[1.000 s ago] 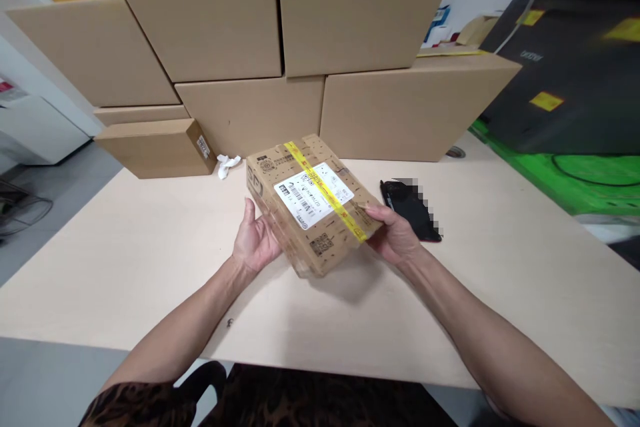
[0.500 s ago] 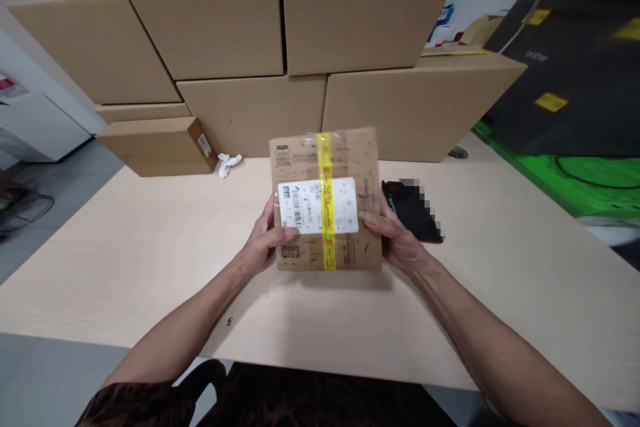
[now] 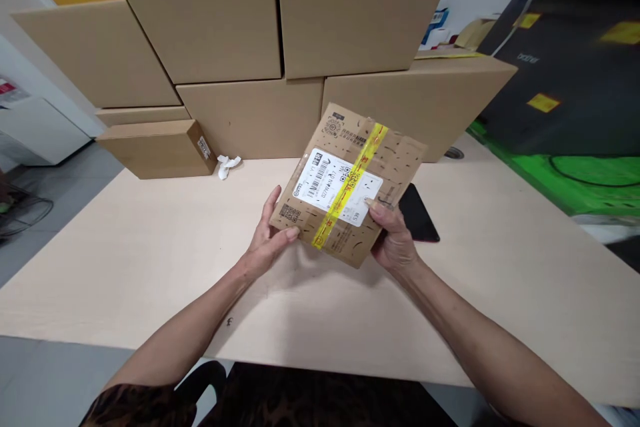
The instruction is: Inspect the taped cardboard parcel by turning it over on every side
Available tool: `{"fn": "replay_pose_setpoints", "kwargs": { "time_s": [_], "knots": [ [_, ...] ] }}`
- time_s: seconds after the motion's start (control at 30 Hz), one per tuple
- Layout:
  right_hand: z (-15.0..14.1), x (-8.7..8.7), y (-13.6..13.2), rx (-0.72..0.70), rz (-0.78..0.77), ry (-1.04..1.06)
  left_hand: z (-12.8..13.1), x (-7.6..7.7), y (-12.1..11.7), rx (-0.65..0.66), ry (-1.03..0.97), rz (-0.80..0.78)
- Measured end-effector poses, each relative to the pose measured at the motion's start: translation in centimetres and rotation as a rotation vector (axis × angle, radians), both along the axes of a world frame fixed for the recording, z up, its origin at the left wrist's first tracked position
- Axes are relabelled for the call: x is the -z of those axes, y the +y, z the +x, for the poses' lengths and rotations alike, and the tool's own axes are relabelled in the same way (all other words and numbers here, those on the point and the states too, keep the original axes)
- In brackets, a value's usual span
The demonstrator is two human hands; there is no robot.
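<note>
Landmark: black tablet [image 3: 421,215]. Parcel [image 3: 349,183] held up and tilted to its left, overlapping it in view; long axis slants from near-left to far-right. Right hand [image 3: 397,240] is nearer the tablet, closed on the parcel's right edge, thumb on the label. Left hand [image 3: 264,243], further left of the tablet, is loosely curled round the parcel's left corner, thumb on top. Most fingertips hidden beneath; underside unseen; tablet's left part covered. Gap down to table [image 3: 165,253] hard to judge.
</note>
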State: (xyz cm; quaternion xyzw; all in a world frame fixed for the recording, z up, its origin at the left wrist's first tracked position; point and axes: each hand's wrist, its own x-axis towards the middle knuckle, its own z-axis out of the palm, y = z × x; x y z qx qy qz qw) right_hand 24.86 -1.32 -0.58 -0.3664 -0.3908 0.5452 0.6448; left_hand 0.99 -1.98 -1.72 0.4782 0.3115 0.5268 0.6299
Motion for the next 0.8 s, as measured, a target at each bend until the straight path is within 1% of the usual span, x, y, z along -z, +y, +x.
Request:
{"fn": "replay_pose_setpoints", "kwargs": {
  "time_s": [0.1,0.2,0.27,0.37,0.47,0.53,0.57,0.63,0.7,0.8],
  "knots": [
    [1.2,0.3,0.7,-0.021,-0.016,0.023,-0.1,-0.5,0.3,-0.043,-0.053,0.035],
    [3.0,0.3,1.8,0.036,-0.004,0.048,-0.7,-0.8,0.7,-0.035,-0.042,0.038],
    [3.6,0.1,2.4,0.052,-0.023,0.065,-0.9,-0.8,1.0,-0.055,-0.041,0.014],
    [3.2,0.1,2.4,0.061,-0.044,0.106,-0.9,-0.7,0.9,-0.14,-0.082,-0.016],
    [2.1,0.2,1.8,0.071,-0.041,0.112,-0.6,-0.9,0.7,-0.141,-0.103,-0.045],
    [1.8,0.4,1.5,0.021,-0.037,0.057,-0.7,-1.4,0.7,-0.141,-0.098,-0.061],
    [1.8,0.4,1.4,-0.012,-0.03,0.016,-0.9,-1.6,0.8,-0.162,-0.099,-0.055],
    [2.3,0.4,1.5,-0.064,0.002,-0.076,-1.5,-2.4,1.1,-0.232,-0.114,-0.005],
    [3.1,0.4,1.8,-0.085,0.046,-0.158,-2.2,-3.0,1.5,-0.294,-0.114,0.093],
    [4.2,0.2,1.9,-0.183,0.092,-0.253,-3.2,-3.5,1.9,-0.285,0.016,0.301]
  ]
}}
